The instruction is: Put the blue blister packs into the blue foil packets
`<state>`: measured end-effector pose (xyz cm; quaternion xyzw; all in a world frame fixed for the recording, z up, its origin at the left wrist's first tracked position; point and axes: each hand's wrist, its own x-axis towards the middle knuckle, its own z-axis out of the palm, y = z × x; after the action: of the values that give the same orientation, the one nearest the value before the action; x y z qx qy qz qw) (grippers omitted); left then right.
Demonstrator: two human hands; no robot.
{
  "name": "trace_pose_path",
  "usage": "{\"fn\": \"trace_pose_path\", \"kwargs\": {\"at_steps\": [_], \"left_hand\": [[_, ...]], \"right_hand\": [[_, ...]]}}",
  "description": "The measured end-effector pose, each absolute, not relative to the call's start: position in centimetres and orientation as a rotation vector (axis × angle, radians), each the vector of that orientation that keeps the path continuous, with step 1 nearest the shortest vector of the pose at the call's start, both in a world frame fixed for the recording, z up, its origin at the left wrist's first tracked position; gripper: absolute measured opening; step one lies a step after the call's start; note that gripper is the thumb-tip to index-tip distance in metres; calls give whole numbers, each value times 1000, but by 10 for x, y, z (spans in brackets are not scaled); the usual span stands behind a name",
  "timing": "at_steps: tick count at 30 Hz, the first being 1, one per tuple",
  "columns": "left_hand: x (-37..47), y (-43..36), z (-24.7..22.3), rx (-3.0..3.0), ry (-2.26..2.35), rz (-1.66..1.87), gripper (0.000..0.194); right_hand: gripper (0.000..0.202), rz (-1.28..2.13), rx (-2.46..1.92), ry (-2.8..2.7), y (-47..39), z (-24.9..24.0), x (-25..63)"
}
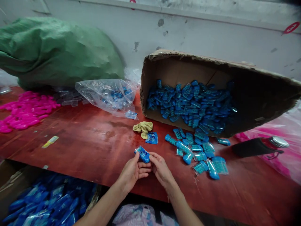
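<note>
I have a small blue packet held between both my grips: my left grip bears on its left end with the thumb, other fingers stretched out across, and my right grip pinches its right end. The packet is over the red worktop, just on my side of the crumpled yellow cloth. A flat blue sachet lies right against that cloth, at its near right. Beyond the cloth and to its right, a cardboard box opens towards me with a heap of blue packs inside; loose packs lie scattered to the cloth's right, and a dark bottle is farther right. Left of the cloth and beyond it sits a clear bag with blue pieces inside; well left of the cloth are bright pink pieces, with a bulging green sack behind them
</note>
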<state>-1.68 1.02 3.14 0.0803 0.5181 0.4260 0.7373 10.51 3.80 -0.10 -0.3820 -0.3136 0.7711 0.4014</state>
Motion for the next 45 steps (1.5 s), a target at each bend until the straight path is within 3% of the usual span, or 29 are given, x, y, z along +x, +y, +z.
{"fn": "trace_pose_path", "kwargs": {"at_steps": [8, 21, 27, 33, 45], "left_hand": [[-29, 14, 34, 357, 1253, 1160, 32], [-30, 23, 27, 311, 1181, 1025, 20], [-31, 19, 25, 191, 1031, 1015, 8], [-32, 18, 22, 226, 864, 1000, 12], [-16, 9, 24, 250, 1036, 1124, 22]], "right_hand": [[29, 1998, -954, -732, 37, -3, 110], [29, 1731, -1040, -1027, 32, 9, 109], [41, 1736, -945, -1069, 35, 3, 115], [50, 1801, -797, -1119, 36, 2, 118], [30, 1512, -973, -1356, 30, -3, 122]]}}
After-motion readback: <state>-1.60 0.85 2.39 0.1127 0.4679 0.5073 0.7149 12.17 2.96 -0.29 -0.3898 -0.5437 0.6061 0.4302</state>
